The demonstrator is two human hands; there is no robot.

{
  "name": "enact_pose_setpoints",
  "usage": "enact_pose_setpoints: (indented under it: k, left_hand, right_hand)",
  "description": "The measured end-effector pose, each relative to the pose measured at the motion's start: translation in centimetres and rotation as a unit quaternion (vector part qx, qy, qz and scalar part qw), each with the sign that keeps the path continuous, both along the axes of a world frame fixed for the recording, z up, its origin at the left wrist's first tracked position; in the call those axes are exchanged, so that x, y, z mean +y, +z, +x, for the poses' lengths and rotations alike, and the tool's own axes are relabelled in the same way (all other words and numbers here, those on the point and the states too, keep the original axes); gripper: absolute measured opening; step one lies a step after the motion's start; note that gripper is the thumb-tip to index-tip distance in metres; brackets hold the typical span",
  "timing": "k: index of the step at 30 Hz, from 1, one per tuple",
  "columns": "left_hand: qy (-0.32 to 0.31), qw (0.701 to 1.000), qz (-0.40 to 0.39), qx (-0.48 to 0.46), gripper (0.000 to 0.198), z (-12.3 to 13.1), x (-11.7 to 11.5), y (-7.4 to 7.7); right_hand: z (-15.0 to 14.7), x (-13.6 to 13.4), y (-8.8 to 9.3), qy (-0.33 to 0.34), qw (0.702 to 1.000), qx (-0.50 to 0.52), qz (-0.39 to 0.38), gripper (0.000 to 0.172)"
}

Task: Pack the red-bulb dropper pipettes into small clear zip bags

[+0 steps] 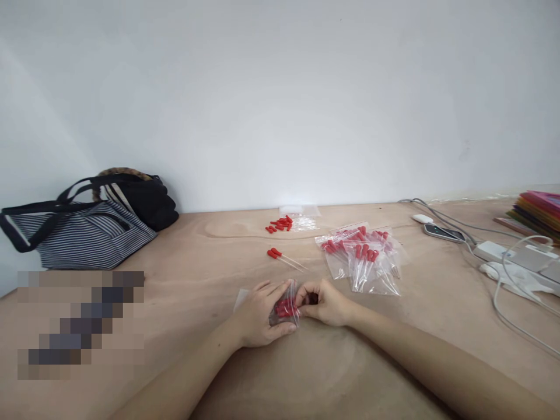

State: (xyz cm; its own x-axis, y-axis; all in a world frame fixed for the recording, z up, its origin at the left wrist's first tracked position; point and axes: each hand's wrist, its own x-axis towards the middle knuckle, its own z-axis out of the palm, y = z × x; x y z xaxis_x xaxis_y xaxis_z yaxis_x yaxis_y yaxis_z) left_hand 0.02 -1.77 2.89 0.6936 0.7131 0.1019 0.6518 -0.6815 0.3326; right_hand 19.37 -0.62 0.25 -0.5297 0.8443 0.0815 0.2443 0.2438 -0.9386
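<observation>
My left hand (pixel 265 315) lies across a clear zip bag (pixel 294 289) and holds it down on the table, thumb and fingers to either side of it. Inside the bag, red rubber bulbs of several droppers (pixel 286 308) show through the plastic; their tubes are hidden under my left hand. The thumb and fingers of my right hand (pixel 326 303) are pinched at the bag's right edge, beside the bulbs. Beyond my hands lie two loose droppers (pixel 280 255) with red bulbs and thin clear tubes.
Several filled zip bags of droppers (pixel 367 256) overlap at right. Loose red bulbs (pixel 279 224) and clear tubes (pixel 304 221) lie near the wall. A striped bag (pixel 96 233) stands left; a phone (pixel 444 233), cables (pixel 496 297) and coloured stack (pixel 538 213) are right.
</observation>
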Motion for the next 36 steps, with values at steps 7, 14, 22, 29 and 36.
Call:
enact_pose_setpoints:
  k: [7,14,22,29,36]
  left_hand:
    - [0.019,1.0,0.0,0.003,0.074,0.1,-0.2,0.2]
    - [0.038,0.999,-0.001,0.013,0.076,0.1,-0.3,0.4]
    - [0.035,0.999,-0.006,0.013,0.072,0.1,-0.4,0.6]
    - [0.032,0.999,-0.008,0.008,0.073,0.0,-0.3,0.5]
    - [0.04,0.999,-0.026,0.011,0.08,0.3,-0.2,0.5]
  right_hand:
    - [-0.5,0.4,0.2,-0.071,0.99,-0.032,0.12,0.009]
    - [0.5,4.3,1.9,-0.19,0.95,-0.198,0.15,0.007]
    - [-3.6,7.8,3.8,-0.222,0.93,-0.294,0.004,0.026]
    - [-2.8,7.5,4.3,-0.192,0.933,-0.302,-0.045,0.009]
    - [3.4,3.1,3.3,-0.139,0.965,-0.21,-0.078,0.006]
